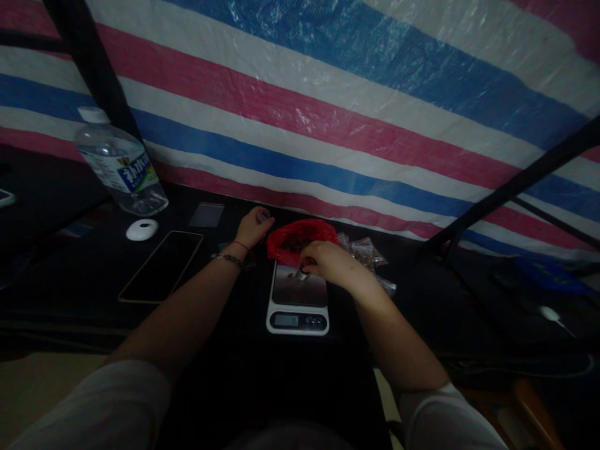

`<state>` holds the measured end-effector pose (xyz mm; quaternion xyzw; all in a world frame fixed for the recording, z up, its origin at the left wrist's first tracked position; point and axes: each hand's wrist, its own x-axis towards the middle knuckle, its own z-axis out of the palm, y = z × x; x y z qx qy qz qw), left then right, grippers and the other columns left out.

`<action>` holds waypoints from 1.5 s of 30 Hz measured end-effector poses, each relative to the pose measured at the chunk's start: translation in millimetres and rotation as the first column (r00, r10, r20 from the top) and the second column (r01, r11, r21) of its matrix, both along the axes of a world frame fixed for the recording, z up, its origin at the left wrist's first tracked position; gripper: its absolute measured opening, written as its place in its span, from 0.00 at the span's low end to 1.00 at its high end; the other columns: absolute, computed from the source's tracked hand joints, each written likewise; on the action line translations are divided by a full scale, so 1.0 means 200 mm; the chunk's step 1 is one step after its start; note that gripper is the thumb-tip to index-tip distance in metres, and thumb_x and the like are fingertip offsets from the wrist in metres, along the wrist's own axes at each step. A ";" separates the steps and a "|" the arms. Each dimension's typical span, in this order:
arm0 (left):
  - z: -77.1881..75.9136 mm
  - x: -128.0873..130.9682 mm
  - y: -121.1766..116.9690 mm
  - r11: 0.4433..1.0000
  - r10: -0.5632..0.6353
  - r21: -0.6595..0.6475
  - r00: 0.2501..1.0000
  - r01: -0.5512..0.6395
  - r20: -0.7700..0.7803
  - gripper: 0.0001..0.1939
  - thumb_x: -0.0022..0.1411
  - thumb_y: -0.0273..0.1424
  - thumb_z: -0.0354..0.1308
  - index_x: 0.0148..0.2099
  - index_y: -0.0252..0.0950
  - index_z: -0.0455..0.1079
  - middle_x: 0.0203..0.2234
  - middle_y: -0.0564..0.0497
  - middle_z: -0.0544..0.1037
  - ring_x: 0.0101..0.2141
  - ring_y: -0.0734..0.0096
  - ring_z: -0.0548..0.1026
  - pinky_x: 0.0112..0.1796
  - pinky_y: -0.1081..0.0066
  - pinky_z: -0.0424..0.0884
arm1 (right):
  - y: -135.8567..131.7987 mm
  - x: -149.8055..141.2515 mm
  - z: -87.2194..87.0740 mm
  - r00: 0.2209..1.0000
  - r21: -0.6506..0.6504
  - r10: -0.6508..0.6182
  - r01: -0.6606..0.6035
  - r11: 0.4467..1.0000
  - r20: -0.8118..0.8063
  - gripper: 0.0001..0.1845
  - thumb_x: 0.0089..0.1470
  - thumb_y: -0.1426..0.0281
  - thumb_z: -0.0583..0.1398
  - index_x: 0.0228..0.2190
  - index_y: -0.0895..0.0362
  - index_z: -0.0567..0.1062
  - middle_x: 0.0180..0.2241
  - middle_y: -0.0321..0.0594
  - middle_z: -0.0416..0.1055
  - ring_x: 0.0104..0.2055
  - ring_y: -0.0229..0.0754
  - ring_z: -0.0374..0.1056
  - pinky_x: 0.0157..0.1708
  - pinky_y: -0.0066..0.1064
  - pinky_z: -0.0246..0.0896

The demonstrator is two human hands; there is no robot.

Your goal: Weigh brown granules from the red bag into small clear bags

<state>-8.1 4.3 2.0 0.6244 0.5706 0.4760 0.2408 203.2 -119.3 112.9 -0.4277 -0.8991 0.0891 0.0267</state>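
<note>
Here, seen from the head camera, the right hand (328,261) hangs over the top end of a small kitchen scale (298,299). Its fingers pinch something small and shiny right above the scale plate; it is too small to tell what. Just behind this hand sits an open red plastic bag (300,237) with dark bits inside. To its right lie little clear packets (364,251). The left hand (254,226) is curled shut beside the red bag, and I cannot tell if it holds anything. Far to its left are a dark phone (162,265), a white round cap (141,229) and a water bottle (119,164). It looks like the weighing step. The next move needs a gentle, steady hand over the plate.
</note>
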 end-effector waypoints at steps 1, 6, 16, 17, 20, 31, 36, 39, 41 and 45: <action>0.00 0.00 0.00 1.000 -0.003 0.003 1.000 0.003 -0.002 0.16 0.52 0.40 0.59 0.41 0.38 0.70 0.38 0.48 0.76 0.38 0.64 0.73 0.43 0.67 0.67 | 0.00 0.00 0.00 1.000 0.003 -0.002 0.002 1.000 0.000 0.05 0.49 0.73 0.65 0.32 0.59 0.77 0.35 0.43 0.74 0.39 0.42 0.68 0.38 0.29 0.55; 0.00 -0.01 0.01 1.000 -0.014 -0.014 1.000 0.014 -0.013 0.17 0.52 0.40 0.58 0.42 0.38 0.70 0.37 0.49 0.76 0.37 0.65 0.73 0.41 0.68 0.67 | 0.01 0.00 -0.03 0.999 -0.016 0.017 -0.017 1.000 -0.031 0.06 0.48 0.74 0.65 0.32 0.59 0.77 0.34 0.42 0.74 0.38 0.41 0.68 0.37 0.28 0.55; -0.02 -0.01 0.02 1.000 -0.005 -0.005 1.000 0.005 -0.004 0.17 0.51 0.41 0.58 0.42 0.37 0.70 0.36 0.48 0.76 0.36 0.65 0.73 0.40 0.67 0.67 | -0.01 0.01 -0.01 0.993 -0.027 0.022 -0.025 0.999 -0.115 0.07 0.53 0.78 0.59 0.33 0.59 0.77 0.36 0.43 0.74 0.40 0.41 0.67 0.41 0.30 0.56; -0.02 -0.01 0.02 1.000 -0.003 -0.002 1.000 0.003 -0.008 0.17 0.51 0.41 0.58 0.42 0.37 0.70 0.36 0.48 0.76 0.36 0.65 0.73 0.40 0.67 0.67 | -0.01 0.01 -0.01 0.994 -0.023 0.025 -0.028 0.999 -0.110 0.08 0.53 0.78 0.58 0.33 0.59 0.77 0.35 0.42 0.74 0.40 0.41 0.67 0.41 0.30 0.56; -0.02 -0.01 0.02 1.000 -0.009 0.011 1.000 0.009 -0.021 0.17 0.52 0.41 0.57 0.42 0.37 0.70 0.36 0.48 0.76 0.36 0.65 0.73 0.40 0.67 0.67 | -0.01 -0.02 0.01 0.996 0.023 0.046 -0.044 0.999 -0.073 0.09 0.55 0.77 0.57 0.33 0.59 0.78 0.35 0.42 0.74 0.40 0.41 0.67 0.41 0.30 0.56; -0.02 -0.01 0.01 1.000 -0.021 0.009 1.000 0.021 -0.005 0.18 0.52 0.41 0.57 0.42 0.36 0.70 0.34 0.48 0.76 0.35 0.65 0.73 0.39 0.67 0.67 | -0.01 -0.19 -0.12 0.968 0.060 -0.016 0.001 0.998 0.249 0.11 0.50 0.67 0.62 0.34 0.60 0.79 0.39 0.50 0.74 0.46 0.53 0.65 0.45 0.39 0.58; 0.00 0.00 0.00 1.000 -0.019 -0.009 1.000 0.019 -0.018 0.17 0.52 0.40 0.57 0.42 0.36 0.70 0.35 0.48 0.76 0.36 0.66 0.73 0.40 0.69 0.67 | 0.01 -0.20 -0.15 0.968 0.033 0.001 -0.010 0.999 0.250 0.09 0.53 0.71 0.59 0.32 0.60 0.79 0.36 0.50 0.76 0.43 0.51 0.67 0.45 0.38 0.57; 0.01 0.00 -0.01 1.000 -0.015 -0.011 1.000 0.015 -0.008 0.17 0.52 0.40 0.57 0.42 0.36 0.70 0.35 0.48 0.76 0.35 0.67 0.72 0.39 0.69 0.67 | 0.03 -0.19 -0.12 0.988 0.041 0.020 -0.026 0.999 0.150 0.08 0.53 0.72 0.59 0.31 0.59 0.79 0.33 0.46 0.77 0.40 0.46 0.68 0.44 0.35 0.57; 0.01 0.00 -0.01 1.000 -0.016 -0.012 1.000 0.016 -0.008 0.17 0.52 0.40 0.57 0.42 0.36 0.70 0.34 0.49 0.76 0.34 0.67 0.72 0.38 0.69 0.67 | 0.04 -0.14 -0.08 1.000 0.067 0.029 -0.029 0.997 0.005 0.08 0.53 0.73 0.59 0.31 0.58 0.80 0.32 0.42 0.77 0.38 0.42 0.69 0.43 0.32 0.57; 0.01 0.00 -0.01 1.000 -0.015 -0.004 1.000 0.015 -0.010 0.17 0.52 0.39 0.57 0.42 0.35 0.70 0.35 0.49 0.76 0.35 0.67 0.72 0.39 0.69 0.67 | 0.03 -0.02 0.01 0.975 0.099 -0.017 0.040 0.994 -0.223 0.08 0.50 0.77 0.59 0.29 0.58 0.79 0.29 0.38 0.76 0.33 0.37 0.69 0.37 0.28 0.57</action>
